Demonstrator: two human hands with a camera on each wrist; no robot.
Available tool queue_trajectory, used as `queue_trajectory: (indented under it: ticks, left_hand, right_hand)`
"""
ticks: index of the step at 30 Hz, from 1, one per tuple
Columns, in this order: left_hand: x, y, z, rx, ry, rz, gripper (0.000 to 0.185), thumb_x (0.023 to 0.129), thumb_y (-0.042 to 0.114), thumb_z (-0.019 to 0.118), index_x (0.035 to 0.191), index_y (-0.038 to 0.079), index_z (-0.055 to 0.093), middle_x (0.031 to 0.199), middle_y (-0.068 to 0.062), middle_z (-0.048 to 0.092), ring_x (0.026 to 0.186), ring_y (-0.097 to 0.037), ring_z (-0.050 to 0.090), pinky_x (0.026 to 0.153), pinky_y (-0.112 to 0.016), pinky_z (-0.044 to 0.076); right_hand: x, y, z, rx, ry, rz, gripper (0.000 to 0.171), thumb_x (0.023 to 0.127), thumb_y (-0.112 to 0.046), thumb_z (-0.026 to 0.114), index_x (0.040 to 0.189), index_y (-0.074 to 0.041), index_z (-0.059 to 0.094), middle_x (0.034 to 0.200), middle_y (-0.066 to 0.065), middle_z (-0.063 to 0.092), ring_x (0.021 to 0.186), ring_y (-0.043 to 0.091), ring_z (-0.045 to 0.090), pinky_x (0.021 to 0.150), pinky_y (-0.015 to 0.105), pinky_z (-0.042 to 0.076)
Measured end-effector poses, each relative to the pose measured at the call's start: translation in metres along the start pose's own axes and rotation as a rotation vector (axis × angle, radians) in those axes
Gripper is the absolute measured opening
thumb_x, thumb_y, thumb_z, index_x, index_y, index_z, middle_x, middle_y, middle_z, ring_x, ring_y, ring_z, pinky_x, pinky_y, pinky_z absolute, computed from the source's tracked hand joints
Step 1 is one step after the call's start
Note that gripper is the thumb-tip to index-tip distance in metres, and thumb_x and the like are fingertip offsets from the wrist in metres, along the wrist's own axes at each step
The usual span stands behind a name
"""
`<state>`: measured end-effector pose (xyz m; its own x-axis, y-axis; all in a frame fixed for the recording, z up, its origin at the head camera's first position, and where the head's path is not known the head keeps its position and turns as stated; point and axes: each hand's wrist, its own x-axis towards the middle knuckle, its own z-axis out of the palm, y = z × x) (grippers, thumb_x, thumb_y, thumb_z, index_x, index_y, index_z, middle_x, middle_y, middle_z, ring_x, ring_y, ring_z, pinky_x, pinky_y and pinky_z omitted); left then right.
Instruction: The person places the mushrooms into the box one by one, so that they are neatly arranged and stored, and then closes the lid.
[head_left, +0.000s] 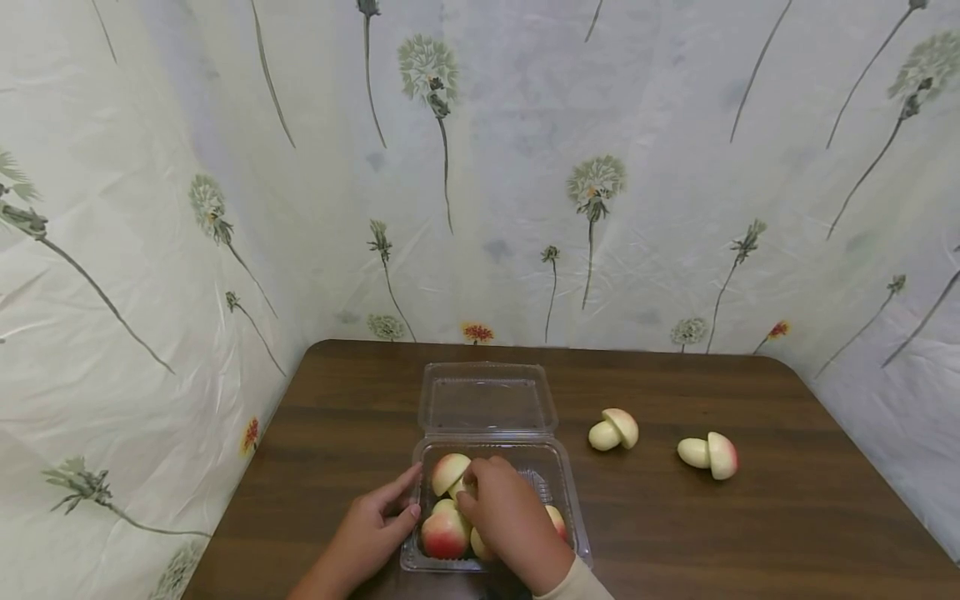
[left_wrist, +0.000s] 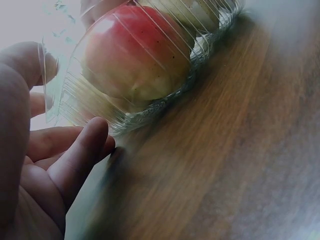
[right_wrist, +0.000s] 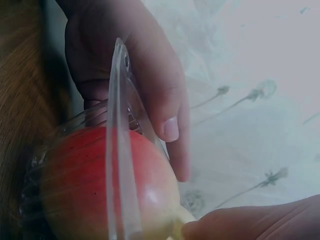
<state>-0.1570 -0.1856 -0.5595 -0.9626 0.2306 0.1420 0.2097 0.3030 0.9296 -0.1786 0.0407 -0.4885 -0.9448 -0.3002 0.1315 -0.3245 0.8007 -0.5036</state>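
An open clear plastic clamshell container (head_left: 570, 508) stands on the brown wooden table (head_left: 750, 533), its lid (head_left: 487, 402) folded back. Inside lie several red and pale apple pieces (head_left: 446, 533). My left hand (head_left: 401, 504) holds the container's left rim, thumb on the edge and fingers (left_wrist: 75, 155) along the outer wall (left_wrist: 150, 107). My right hand (head_left: 471, 490) reaches into the container and its curled fingers grip an apple wedge (head_left: 448, 472) at the back left. In the right wrist view the left hand (right_wrist: 140, 70) clasps the rim (right_wrist: 117, 150) above a red apple piece (right_wrist: 75, 195).
Two pairs of cut apple pieces lie on the table to the right of the container, one pair (head_left: 615, 429) near it and the other (head_left: 710, 455) farther right. A floral cloth backdrop (head_left: 525, 167) rises behind and to the left of the table.
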Motion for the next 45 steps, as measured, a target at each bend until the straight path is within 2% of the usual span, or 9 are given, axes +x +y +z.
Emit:
queue_trajectory:
  ticks: [6,11,17,21,29,37,42,43,45]
  left_hand:
    - [-0.001,0.002,0.000,-0.012,-0.007,0.027,0.055,0.103,0.016,0.068,0.154,0.006,0.052,0.152,-0.019,0.056,0.114,-0.021,0.070,0.088,-0.019,0.057]
    - [0.000,0.001,0.000,-0.009,-0.003,0.021,0.055,0.103,0.014,0.068,0.154,0.005,0.051,0.152,-0.020,0.056,0.116,-0.022,0.069,0.088,-0.018,0.057]
    - [-0.001,0.000,0.000,0.005,0.006,-0.002,0.055,0.103,0.014,0.068,0.154,0.006,0.051,0.150,-0.019,0.058,0.117,-0.023,0.070,0.088,-0.018,0.057]
    - [0.000,0.000,0.000,0.008,0.014,-0.014,0.055,0.102,0.014,0.068,0.154,0.007,0.052,0.150,-0.018,0.059,0.117,-0.024,0.070,0.089,-0.018,0.056]
    - [0.000,-0.002,0.000,0.004,0.011,-0.013,0.055,0.102,0.014,0.068,0.154,0.007,0.052,0.149,-0.019,0.060,0.116,-0.026,0.071,0.089,-0.018,0.057]
    - [0.000,-0.002,0.001,-0.001,0.006,-0.020,0.055,0.102,0.015,0.068,0.155,0.007,0.051,0.148,-0.019,0.061,0.116,-0.024,0.070,0.088,-0.019,0.057]
    - [0.000,0.000,0.002,0.003,0.011,-0.023,0.056,0.102,0.013,0.069,0.154,0.007,0.052,0.147,-0.018,0.062,0.111,-0.021,0.072,0.085,-0.021,0.058]
    - [0.000,0.001,0.002,0.004,0.014,-0.023,0.056,0.101,0.013,0.069,0.154,0.007,0.052,0.147,-0.017,0.062,0.111,-0.021,0.072,0.084,-0.021,0.058]
    - [0.000,0.001,0.002,0.007,0.020,-0.021,0.055,0.101,0.012,0.069,0.154,0.008,0.053,0.146,-0.017,0.063,0.110,-0.020,0.072,0.083,-0.021,0.058]
  right_hand:
    - [-0.003,0.004,-0.010,0.113,0.023,0.060,0.015,0.091,-0.025,0.073,0.101,-0.013,0.073,0.095,-0.001,0.066,0.082,0.012,0.061,0.070,0.036,0.054]
    - [-0.005,0.012,-0.026,0.220,0.124,0.079,0.009,0.093,-0.021,0.076,0.099,-0.017,0.073,0.095,-0.005,0.066,0.088,0.010,0.063,0.075,0.030,0.056]
    - [-0.008,0.024,-0.046,0.330,0.231,0.134,0.010,0.093,-0.018,0.078,0.101,-0.017,0.073,0.097,-0.006,0.067,0.089,0.008,0.065,0.079,0.026,0.058]
    - [-0.010,0.035,-0.054,0.348,0.270,0.164,0.012,0.093,-0.017,0.078,0.105,-0.014,0.073,0.100,-0.003,0.068,0.091,0.010,0.066,0.082,0.028,0.059]
    - [-0.012,0.058,-0.056,0.340,0.320,0.174,0.016,0.093,-0.016,0.078,0.107,-0.014,0.073,0.101,0.000,0.069,0.093,0.013,0.068,0.085,0.031,0.060]
    - [-0.014,0.085,-0.057,0.310,0.432,0.187,0.021,0.093,-0.011,0.078,0.112,-0.006,0.071,0.107,0.006,0.070,0.096,0.019,0.070,0.085,0.033,0.061]
    - [-0.015,0.104,-0.057,0.280,0.509,0.224,0.029,0.092,-0.011,0.080,0.116,-0.001,0.069,0.113,0.013,0.064,0.105,0.026,0.068,0.090,0.043,0.061]
    - [-0.015,0.108,-0.058,0.273,0.519,0.231,0.030,0.092,-0.011,0.080,0.118,-0.001,0.069,0.115,0.013,0.063,0.107,0.027,0.066,0.091,0.043,0.060]
    - [-0.015,0.113,-0.060,0.278,0.533,0.241,0.034,0.092,-0.012,0.080,0.121,0.000,0.068,0.118,0.014,0.062,0.111,0.027,0.062,0.093,0.035,0.059]
